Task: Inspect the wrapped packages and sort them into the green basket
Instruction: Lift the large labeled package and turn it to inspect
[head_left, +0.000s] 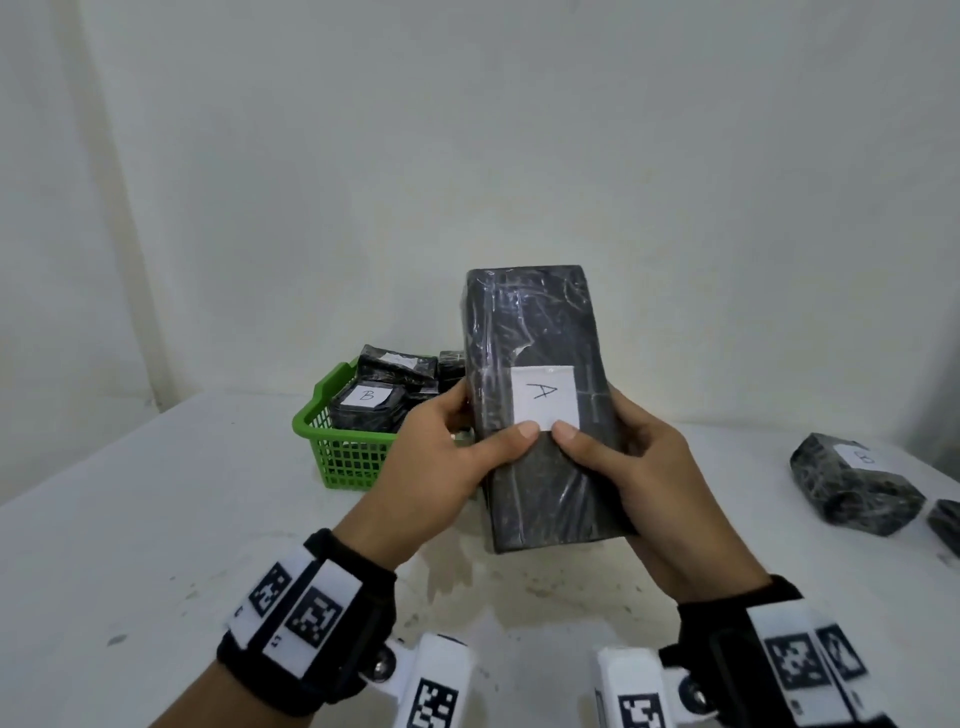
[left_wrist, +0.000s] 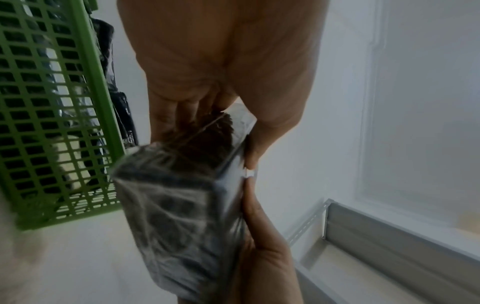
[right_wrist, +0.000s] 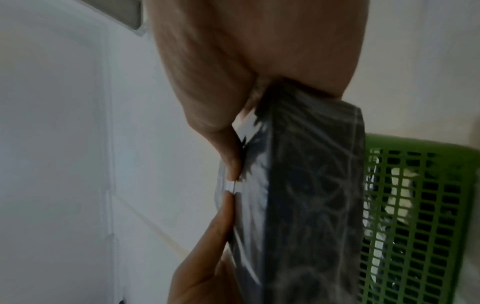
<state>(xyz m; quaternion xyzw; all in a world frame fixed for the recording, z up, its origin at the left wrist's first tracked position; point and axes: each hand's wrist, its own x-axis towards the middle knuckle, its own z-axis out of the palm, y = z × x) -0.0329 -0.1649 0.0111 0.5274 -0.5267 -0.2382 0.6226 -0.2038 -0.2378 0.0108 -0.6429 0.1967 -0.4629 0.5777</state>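
A long black wrapped package (head_left: 540, 332) with a white label marked A (head_left: 544, 397) is held upright above the white table by both hands. My left hand (head_left: 457, 447) grips its left side with the thumb on the label's lower edge. My right hand (head_left: 623, 457) grips the right side, thumb beside the left one. The wrist views show the same package (left_wrist: 182, 205) (right_wrist: 311, 195) edge-on, a thumb pressed on its face. The green basket (head_left: 345, 462) stands behind and to the left, with several black packages in it, one (head_left: 366, 408) labelled B.
Another black wrapped package (head_left: 852, 483) with a white label lies on the table at the right, and part of a further one (head_left: 945, 525) shows at the right edge. A white wall stands close behind the table (head_left: 130, 519). The green basket's mesh wall (left_wrist: 52, 113) (right_wrist: 415, 216) is close to both wrists.
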